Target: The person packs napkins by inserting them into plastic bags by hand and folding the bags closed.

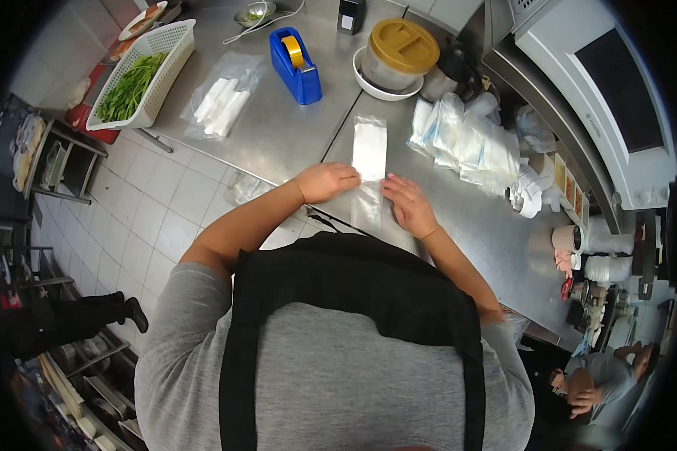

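A narrow clear plastic bag (366,207) lies flat on the steel counter in front of me, with a folded white item (370,146), perhaps napkins, in its far part. At the bag's left edge, my left hand (329,182) is closed, its fingertips pinching the plastic. My right hand (408,203) rests along the right edge, fingers stretched out and touching the bag. Beyond my left hand lies a clear bag with several white rolled packets (222,105). A blue tape dispenser (296,71) with yellow tape stands farther back.
White packets (470,146) are piled on the right, near a yellow-lidded container (403,49) in a white bowl. Leafy greens (133,89) fill a white basket (180,45) at the left. A microwave (602,90) stands at right. Other people (609,383) are at lower right and left.
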A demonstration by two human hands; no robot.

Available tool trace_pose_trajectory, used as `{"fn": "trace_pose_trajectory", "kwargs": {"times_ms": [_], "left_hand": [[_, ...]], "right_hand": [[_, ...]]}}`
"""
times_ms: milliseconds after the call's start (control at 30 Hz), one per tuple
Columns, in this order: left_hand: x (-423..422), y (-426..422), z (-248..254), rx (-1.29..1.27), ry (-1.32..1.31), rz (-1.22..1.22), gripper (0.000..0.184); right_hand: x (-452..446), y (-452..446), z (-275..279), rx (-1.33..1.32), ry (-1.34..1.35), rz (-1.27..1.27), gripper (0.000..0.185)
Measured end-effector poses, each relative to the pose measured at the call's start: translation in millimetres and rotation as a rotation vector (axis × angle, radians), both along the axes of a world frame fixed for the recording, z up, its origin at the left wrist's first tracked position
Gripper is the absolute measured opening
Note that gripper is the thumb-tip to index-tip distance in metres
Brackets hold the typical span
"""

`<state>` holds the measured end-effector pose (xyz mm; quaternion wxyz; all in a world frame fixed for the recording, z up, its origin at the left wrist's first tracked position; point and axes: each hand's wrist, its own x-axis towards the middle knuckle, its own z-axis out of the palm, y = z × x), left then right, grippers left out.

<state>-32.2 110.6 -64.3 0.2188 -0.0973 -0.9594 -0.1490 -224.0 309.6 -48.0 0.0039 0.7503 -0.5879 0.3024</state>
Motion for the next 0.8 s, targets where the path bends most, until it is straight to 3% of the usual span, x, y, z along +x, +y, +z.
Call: {"fn": "trace_pose_trajectory", "kwargs": {"times_ms": [267, 567, 733, 800], "left_hand": [[3.7, -0.7, 2.6, 0.003, -0.015, -0.042, 0.027], [16.2, 1.1, 11.9, 0.123, -0.114, -0.102, 0.036], [19.8, 4.3, 14.8, 0.086, -0.104, -0.072, 0.042], [17.7, 10.9, 12.9, 0.178, -0.087, 0.056, 0.04]], "right_hand": [[6.0, -1.5, 11.9, 0.094, 0.079, 0.071, 0.038], [-0.4, -16.2, -1.9, 0.1, 0.175, 0.102, 0.016], [10.5, -18.1, -16.7, 0.037, -0.194, -0.16, 0.008], [15.0, -21.9, -10.2, 0.118, -0.359, -0.268, 0.008]]}}
